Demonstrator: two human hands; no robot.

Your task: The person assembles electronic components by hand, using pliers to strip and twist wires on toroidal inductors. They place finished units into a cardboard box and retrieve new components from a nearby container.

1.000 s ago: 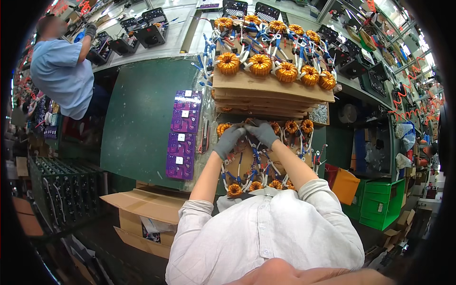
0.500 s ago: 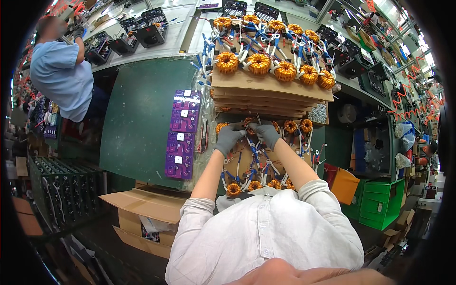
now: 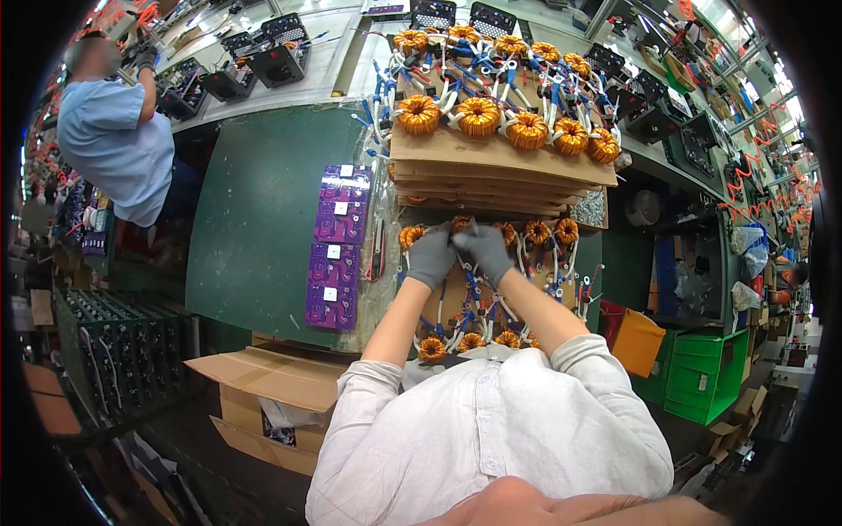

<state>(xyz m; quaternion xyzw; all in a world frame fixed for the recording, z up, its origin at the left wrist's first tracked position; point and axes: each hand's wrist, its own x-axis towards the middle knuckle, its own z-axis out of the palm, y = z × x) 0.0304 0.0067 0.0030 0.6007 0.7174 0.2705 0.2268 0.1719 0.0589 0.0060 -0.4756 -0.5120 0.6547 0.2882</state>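
Far left, I log a co-worker in a light blue shirt (image 3: 114, 145); near left, an open cardboard box (image 3: 263, 373) beside the green counter (image 3: 254, 210). Purple circuit boards (image 3: 342, 230) lie in a column on the counter.

Right of these, the gloved left hand (image 3: 431, 255) sits at a copper-coloured coil (image 3: 460, 223), second from left in the far row on a cardboard sheet (image 3: 453, 294). The gloved right hand (image 3: 485, 249) meets it from the right, blurred. Both sets of fingers bend inward at the coil's near side; I cannot tell whether they are clenched, grasping it or released.

Handling, my estimate: coil dense and stiff, winding smooth, perhaps slippery under gloves; blue-and-white leads (image 3: 474, 285) flexible, their joints likely the fragile part. I would hold the ring by its outer rim, not the leads.

Beyond the hands, larger coils (image 3: 478, 117) top a cardboard stack (image 3: 491, 162). Right: orange bin (image 3: 638, 342), then green crate (image 3: 706, 377).
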